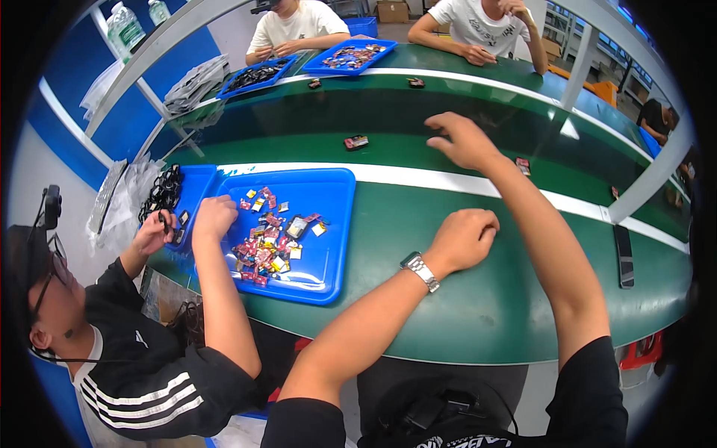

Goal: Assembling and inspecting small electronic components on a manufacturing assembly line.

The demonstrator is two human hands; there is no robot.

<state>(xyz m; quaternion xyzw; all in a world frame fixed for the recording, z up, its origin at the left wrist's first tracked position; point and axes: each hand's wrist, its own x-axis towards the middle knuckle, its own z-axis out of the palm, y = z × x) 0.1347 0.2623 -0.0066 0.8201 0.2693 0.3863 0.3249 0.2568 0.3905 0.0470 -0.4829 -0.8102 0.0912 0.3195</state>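
My right hand is stretched out over the dark green belt, fingers apart, with nothing seen in it. The nearest things to it are a small red and black piece to its left and a similar piece to its right. My left hand, with a metal-banded watch on the wrist, rests on the green tabletop. Its fingers are curled in, and nothing shows between them. Left of it lies a blue tray holding many small red, yellow and white pieces.
At the left, a co-worker reaches over the tray; black cables lie beyond. Two people sit across the belt by more blue trays. A white post and a phone are on the right.
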